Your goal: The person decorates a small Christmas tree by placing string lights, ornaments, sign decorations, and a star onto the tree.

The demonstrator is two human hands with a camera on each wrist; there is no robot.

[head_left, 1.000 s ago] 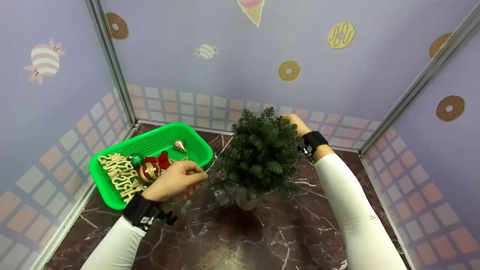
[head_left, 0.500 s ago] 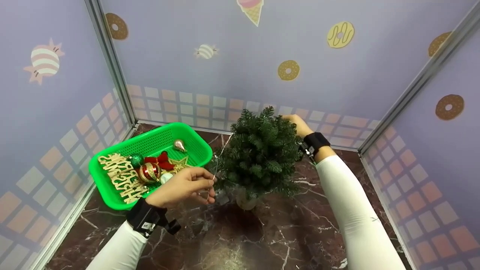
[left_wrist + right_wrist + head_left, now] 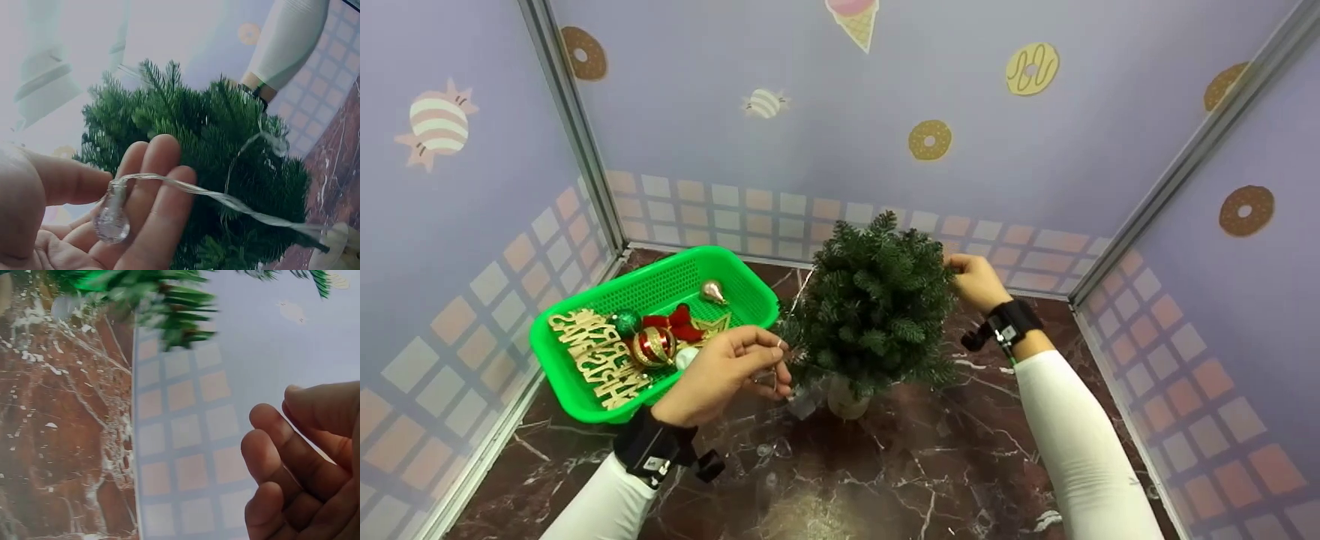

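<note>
A small green artificial Christmas tree [image 3: 877, 307] stands upright in a pale pot [image 3: 847, 405] on the marbled floor. My left hand [image 3: 724, 375] is in front of its left side and pinches the thin clear wire of a string of fairy lights [image 3: 230, 201] between thumb and fingers. One clear bulb [image 3: 111, 222] hangs below the pinch, over the palm. From there the wire runs to the right in the left wrist view. My right hand [image 3: 979, 281] is beside the tree's right side, with fingers loosely bent; the right wrist view shows nothing held in the fingers [image 3: 261, 447].
A green plastic basket [image 3: 562, 375] on the left holds gold lettering [image 3: 600, 352], a red and gold bauble [image 3: 654, 346], a green bauble [image 3: 625, 322], a red bow [image 3: 682, 326] and other ornaments. Clear bulbs [image 3: 771, 450] lie on the floor. Printed walls enclose the back and sides.
My right hand has come out from behind the tree, toward me and to the right. My left hand has moved slightly right, from over the basket toward the tree, with the wire.
</note>
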